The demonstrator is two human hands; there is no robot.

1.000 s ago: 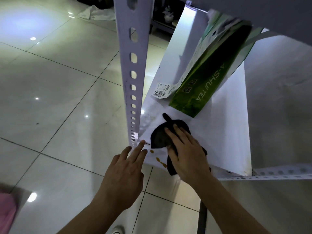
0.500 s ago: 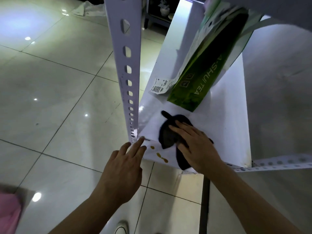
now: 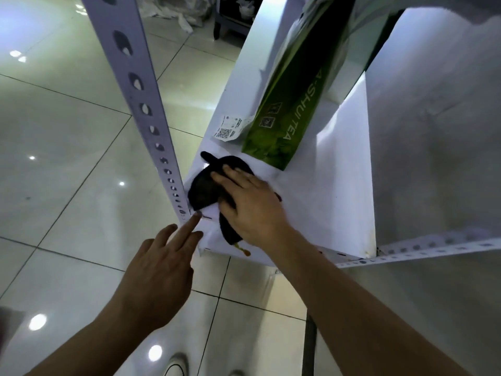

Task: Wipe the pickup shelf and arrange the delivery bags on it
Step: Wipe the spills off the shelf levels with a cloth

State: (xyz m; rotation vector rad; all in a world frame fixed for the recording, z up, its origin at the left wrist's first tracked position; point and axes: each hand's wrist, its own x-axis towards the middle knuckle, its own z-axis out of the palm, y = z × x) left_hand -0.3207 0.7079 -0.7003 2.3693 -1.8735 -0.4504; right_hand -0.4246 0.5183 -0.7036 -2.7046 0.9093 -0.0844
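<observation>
Right hand [image 3: 252,204] flat, pressing crumpled black cloth [image 3: 206,191] onto white shelf board [image 3: 325,202]; left hand [image 3: 160,270] empty, fingers spread, touching shelf corner; green paper delivery bag [image 3: 292,104] behind.

This looks like the pickup corner of a drinks or takeaway shop. A white shelf [image 3: 311,207] sits in a slotted metal rack, its perforated upright [image 3: 146,109] rising toward 11 o'clock. On the shelf at 1 o'clock leans a green delivery bag [image 3: 292,115] printed "SHUI TEA", with a printed order slip [image 3: 230,128] carrying a QR code at its base. The floor [image 3: 67,158] is large glossy pale tiles reflecting ceiling spotlights. Crumpled white sheeting [image 3: 173,9] lies on the floor at 12 o'clock.
</observation>
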